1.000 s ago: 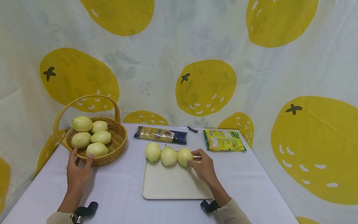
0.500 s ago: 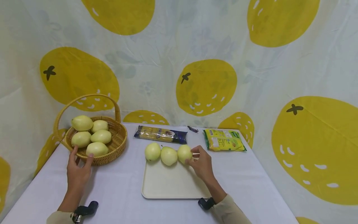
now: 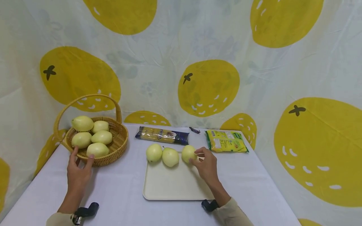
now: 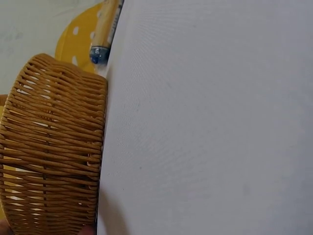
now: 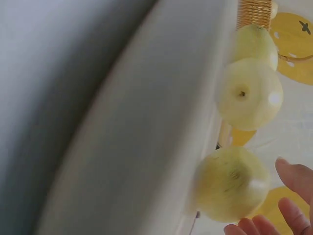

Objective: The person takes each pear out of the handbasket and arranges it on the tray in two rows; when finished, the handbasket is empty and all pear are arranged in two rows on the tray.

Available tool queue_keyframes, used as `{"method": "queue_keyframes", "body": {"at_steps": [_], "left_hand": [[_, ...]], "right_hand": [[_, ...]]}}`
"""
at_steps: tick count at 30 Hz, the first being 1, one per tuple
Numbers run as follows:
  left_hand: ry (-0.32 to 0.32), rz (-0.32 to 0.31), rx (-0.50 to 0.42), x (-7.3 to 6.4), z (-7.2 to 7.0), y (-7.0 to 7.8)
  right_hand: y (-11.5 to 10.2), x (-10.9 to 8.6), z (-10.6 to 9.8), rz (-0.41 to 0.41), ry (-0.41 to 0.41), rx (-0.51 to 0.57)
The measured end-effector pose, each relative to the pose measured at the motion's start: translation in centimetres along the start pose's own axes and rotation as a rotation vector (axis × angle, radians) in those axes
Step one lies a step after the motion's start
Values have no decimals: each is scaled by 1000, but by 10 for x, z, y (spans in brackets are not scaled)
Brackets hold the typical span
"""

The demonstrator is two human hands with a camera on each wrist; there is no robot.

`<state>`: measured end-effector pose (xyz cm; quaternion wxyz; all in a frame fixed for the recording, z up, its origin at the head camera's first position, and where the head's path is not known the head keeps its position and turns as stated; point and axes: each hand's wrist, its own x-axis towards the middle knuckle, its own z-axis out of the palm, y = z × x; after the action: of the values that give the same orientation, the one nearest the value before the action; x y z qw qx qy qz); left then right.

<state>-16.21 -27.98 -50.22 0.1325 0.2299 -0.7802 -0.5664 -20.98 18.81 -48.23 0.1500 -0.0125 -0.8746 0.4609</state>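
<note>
In the head view, several pale yellow-green pears lie in a wicker basket with a tall handle. My left hand holds the near side of its rim, thumb and fingers spread apart. Three more pears line the far edge of a cream tray: a left pear, a middle pear and a right pear. My right hand is beside the right pear, thumb and fingers bent loosely around it. The right wrist view shows a gap between thumb and that pear; finger contact is unclear.
Behind the tray lies a pasta packet, with a small dark wrapped item to its right. A yellow-green packet sits at the back right. A fruit-print curtain closes off the back of the white-covered table.
The right pear has shifted slightly right and farther back, leaving a gap beside the middle pear. My right hand has moved slightly right. My left hand has stayed at the basket.
</note>
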Motion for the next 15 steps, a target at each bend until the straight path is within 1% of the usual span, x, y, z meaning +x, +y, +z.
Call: {"method": "queue_keyframes", "body": {"at_steps": [5, 9, 15], "left_hand": [[-4, -3, -8, 0, -2, 0], [-1, -1, -8, -1, -1, 0], [2, -9, 2, -1, 1, 0]], "right_hand": [[-7, -2, -7, -28, 24, 5], [-15, -4, -10, -39, 26, 16], [-33, -8, -5, -72, 12, 70]]}}
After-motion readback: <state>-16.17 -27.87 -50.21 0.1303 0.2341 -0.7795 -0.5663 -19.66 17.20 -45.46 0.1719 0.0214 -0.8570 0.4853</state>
